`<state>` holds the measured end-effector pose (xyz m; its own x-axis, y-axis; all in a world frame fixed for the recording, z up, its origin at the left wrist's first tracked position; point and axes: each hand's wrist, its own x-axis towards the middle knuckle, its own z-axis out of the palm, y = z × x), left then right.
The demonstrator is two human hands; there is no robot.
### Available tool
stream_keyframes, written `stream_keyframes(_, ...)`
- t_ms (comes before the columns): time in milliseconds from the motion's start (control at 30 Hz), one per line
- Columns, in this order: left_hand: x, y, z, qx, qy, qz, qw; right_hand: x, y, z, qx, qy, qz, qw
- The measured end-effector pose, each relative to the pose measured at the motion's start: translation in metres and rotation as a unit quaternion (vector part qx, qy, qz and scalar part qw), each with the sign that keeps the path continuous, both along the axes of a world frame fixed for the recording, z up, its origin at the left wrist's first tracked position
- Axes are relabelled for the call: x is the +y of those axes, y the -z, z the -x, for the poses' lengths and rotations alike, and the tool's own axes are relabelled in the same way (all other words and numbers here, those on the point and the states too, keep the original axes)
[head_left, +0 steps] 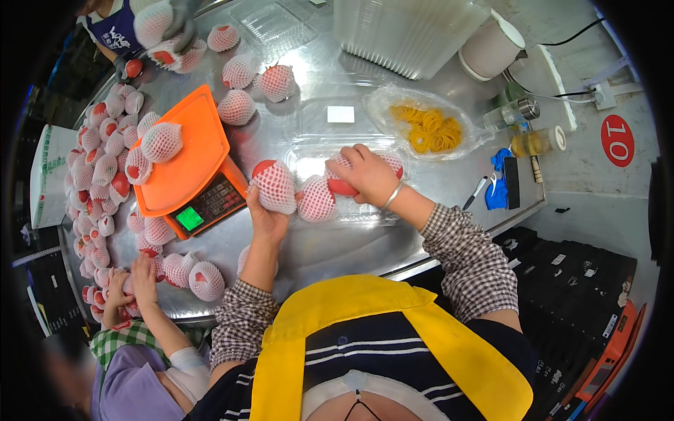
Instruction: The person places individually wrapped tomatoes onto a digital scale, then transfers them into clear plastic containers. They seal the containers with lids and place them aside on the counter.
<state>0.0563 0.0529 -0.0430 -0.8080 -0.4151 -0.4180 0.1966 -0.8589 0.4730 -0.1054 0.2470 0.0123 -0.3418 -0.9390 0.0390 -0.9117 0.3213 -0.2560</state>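
Note:
My left hand (266,219) is wrapped round a red fruit (276,186) in a white foam net, held at the near left corner of a clear plastic box (309,149). Beside it, a second netted fruit (316,200) sits along the box's near side. My right hand (371,177) curls over another red fruit (342,186), its net partly covered by my fingers. One more netted fruit (394,165) shows just beyond that hand. The open lid (317,120) lies on the far side, a small white label (340,114) on it.
An orange scale (186,140) with two netted fruits stands left, near a large fruit pile (102,168). Yellow rubber bands (430,129) in a plastic bag, stacked clear boxes (404,35), jars and a pen (475,193) are right. Co-workers' hands (144,281) work at the left.

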Motion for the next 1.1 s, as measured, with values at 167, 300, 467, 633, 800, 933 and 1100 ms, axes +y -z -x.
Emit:
stream_keyframes(167,0.004,-0.003,0.000,-0.018,-0.003,0.036,0.999,0.002,0.029,-0.015,0.083,0.051,0.191,0.977)
stream_keyframes(300,0.004,-0.005,0.004,-0.006,0.015,0.054,0.998,-0.006,0.051,-0.020,0.158,0.060,0.216,0.962)
stream_keyframes(467,0.005,-0.009,-0.001,0.009,0.015,0.064,0.998,0.027,0.002,-0.014,0.038,0.072,0.099,0.992)
stream_keyframes(633,0.002,-0.003,0.002,0.007,0.019,0.067,0.998,0.062,0.021,0.003,0.053,0.175,0.021,0.983)
stream_keyframes(800,0.009,-0.010,0.001,-0.022,0.024,0.097,0.995,0.064,0.033,0.009,0.103,0.195,0.066,0.973)
stream_keyframes(933,0.013,-0.010,-0.003,0.007,0.109,0.156,0.982,0.067,0.021,0.017,0.004,0.209,0.081,0.974)
stream_keyframes(1100,0.061,-0.036,0.026,-0.091,0.233,0.359,0.899,0.069,0.024,0.013,0.053,0.207,0.114,0.970)
